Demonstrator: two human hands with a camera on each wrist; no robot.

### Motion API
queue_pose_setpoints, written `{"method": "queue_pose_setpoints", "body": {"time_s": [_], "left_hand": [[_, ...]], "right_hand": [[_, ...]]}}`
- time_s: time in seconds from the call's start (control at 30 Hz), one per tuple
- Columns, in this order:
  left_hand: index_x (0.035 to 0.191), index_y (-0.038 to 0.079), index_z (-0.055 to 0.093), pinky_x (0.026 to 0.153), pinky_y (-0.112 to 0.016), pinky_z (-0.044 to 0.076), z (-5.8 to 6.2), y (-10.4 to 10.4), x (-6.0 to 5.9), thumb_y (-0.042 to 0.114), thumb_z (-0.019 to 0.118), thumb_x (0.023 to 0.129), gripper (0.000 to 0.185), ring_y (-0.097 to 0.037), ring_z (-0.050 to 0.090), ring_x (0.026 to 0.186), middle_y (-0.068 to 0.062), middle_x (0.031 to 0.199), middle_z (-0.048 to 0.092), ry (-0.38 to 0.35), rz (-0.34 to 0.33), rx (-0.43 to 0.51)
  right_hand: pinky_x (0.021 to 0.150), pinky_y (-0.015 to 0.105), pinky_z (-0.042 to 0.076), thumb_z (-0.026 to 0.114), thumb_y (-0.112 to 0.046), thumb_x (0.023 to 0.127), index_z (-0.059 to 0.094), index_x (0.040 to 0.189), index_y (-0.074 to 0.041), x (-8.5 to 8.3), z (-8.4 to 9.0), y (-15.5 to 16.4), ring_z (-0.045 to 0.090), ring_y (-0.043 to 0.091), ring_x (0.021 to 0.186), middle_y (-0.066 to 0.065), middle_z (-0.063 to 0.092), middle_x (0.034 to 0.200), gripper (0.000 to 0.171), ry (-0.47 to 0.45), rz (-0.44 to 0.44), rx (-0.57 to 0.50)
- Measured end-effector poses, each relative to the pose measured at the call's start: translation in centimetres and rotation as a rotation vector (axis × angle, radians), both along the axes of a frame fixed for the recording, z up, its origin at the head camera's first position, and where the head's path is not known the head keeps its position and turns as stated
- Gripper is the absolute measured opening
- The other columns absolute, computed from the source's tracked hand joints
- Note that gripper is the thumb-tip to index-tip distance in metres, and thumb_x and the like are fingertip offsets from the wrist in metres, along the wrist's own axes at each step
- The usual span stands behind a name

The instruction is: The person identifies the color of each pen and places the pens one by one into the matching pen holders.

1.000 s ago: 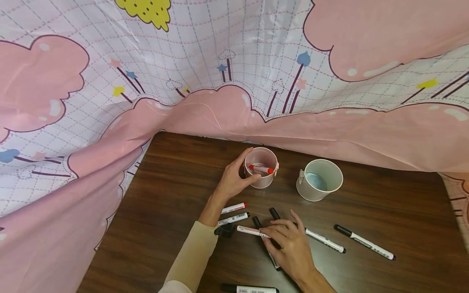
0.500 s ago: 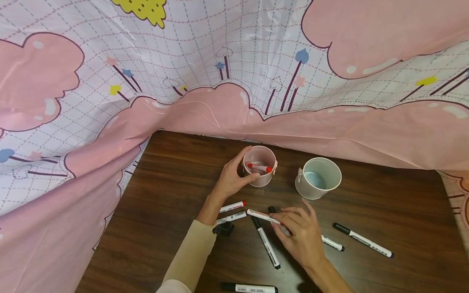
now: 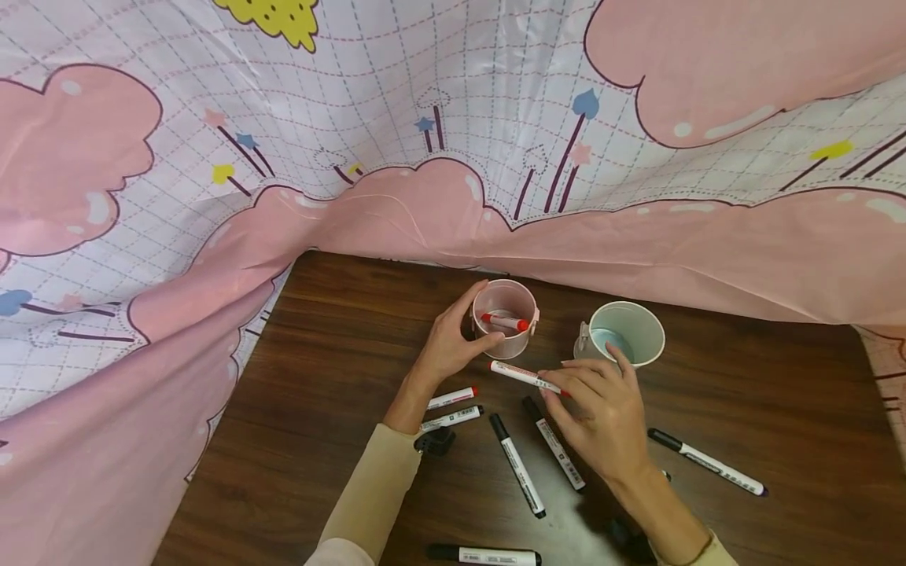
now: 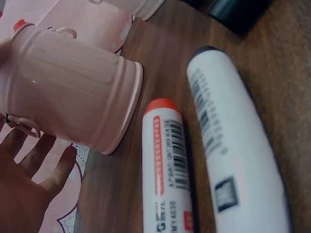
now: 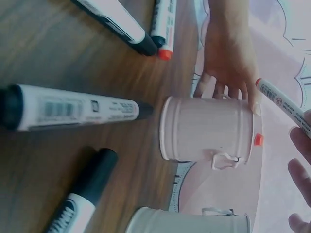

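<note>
In the head view, the left hand [image 3: 453, 342] is a little above the middle of the frame and its curled fingers and thumb grip the side of a small pink bucket [image 3: 506, 344] that stands upright on the dark wooden table [image 3: 340, 346]. Inside this bucket lies one red-capped marker [image 3: 505, 321], leaning across the opening. The right hand [image 3: 602, 413] is just to the lower right of the pink bucket, and its thumb and fingertips pinch a white marker with red print [image 3: 527, 378]; this marker is lifted above the table, almost level, and its free end points to the left, just below the rim of the pink bucket. To the right of the pink bucket, near the fingertips of the right hand, stands a pale green bucket [image 3: 626, 334], also upright. Below the left hand, two markers lie side by side on the table, one with a red cap [image 3: 451, 398] and one with a black cap [image 3: 450, 419]; the left wrist view shows the same pair close to the base of the pink bucket. Two black-capped markers [image 3: 517, 464] lie in the lower middle of the frame, another one [image 3: 708, 462] lies at the right, and one more [image 3: 485, 556] lies at the bottom edge. A pink and white cloth with clouds and stars [image 3: 425, 141] fills the upper half of the frame.
</note>
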State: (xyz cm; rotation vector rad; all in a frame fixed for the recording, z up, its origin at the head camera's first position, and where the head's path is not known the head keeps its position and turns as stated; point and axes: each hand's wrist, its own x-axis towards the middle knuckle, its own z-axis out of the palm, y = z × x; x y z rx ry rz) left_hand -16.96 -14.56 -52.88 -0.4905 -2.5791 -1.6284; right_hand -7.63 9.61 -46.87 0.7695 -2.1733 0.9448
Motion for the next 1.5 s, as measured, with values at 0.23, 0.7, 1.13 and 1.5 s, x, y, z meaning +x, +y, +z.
{"method": "queue_pose_setpoints", "body": {"time_s": [0.23, 0.7, 1.13, 1.5], "left_hand": [[0.154, 0.026, 0.037, 0.109, -0.043, 0.038, 0.1, 0.1, 0.0, 0.029, 0.085, 0.080, 0.088, -0.015, 0.048, 0.131, 0.005, 0.148, 0.047, 0.005, 0.004, 0.016], [0.153, 0.029, 0.038, 0.112, -0.041, 0.034, 0.3, -0.6, -0.4, 0.031, 0.087, 0.078, 0.089, -0.011, 0.043, 0.135, 0.010, 0.150, 0.045, -0.033, -0.014, -0.019], [0.153, 0.037, 0.036, 0.112, -0.043, 0.035, 0.5, -0.4, -0.7, 0.038, 0.084, 0.080, 0.088, -0.012, 0.041, 0.137, 0.008, 0.151, 0.043, -0.034, -0.054, -0.077], [0.152, 0.034, 0.038, 0.112, -0.040, 0.035, 0.3, -0.3, -0.6, 0.033, 0.086, 0.079, 0.088, -0.012, 0.043, 0.136, 0.006, 0.150, 0.045, -0.018, -0.041, -0.068]], "right_hand": [[0.105, 0.063, 0.032, 0.065, -0.029, 0.093, 0.080, 0.094, -0.011, -0.9, 0.7, 0.3, 0.067, 0.030, 0.088, 0.004, 0.075, 0.085, 0.023, 0.022, -0.017, -0.003], [0.107, 0.062, 0.031, 0.072, -0.019, 0.083, 0.079, 0.097, -0.011, -4.3, 1.8, 0.3, 0.064, 0.031, 0.088, 0.006, 0.075, 0.086, 0.018, -0.024, -0.071, 0.035], [0.110, 0.059, 0.029, 0.073, -0.017, 0.083, 0.079, 0.096, -0.011, -6.5, 1.6, 0.6, 0.063, 0.032, 0.086, 0.008, 0.075, 0.088, 0.016, -0.045, -0.111, 0.121], [0.111, 0.059, 0.028, 0.081, -0.014, 0.078, 0.078, 0.097, -0.011, -8.4, 1.7, -0.3, 0.063, 0.034, 0.092, 0.008, 0.075, 0.092, 0.020, -0.073, -0.118, 0.230]]}}
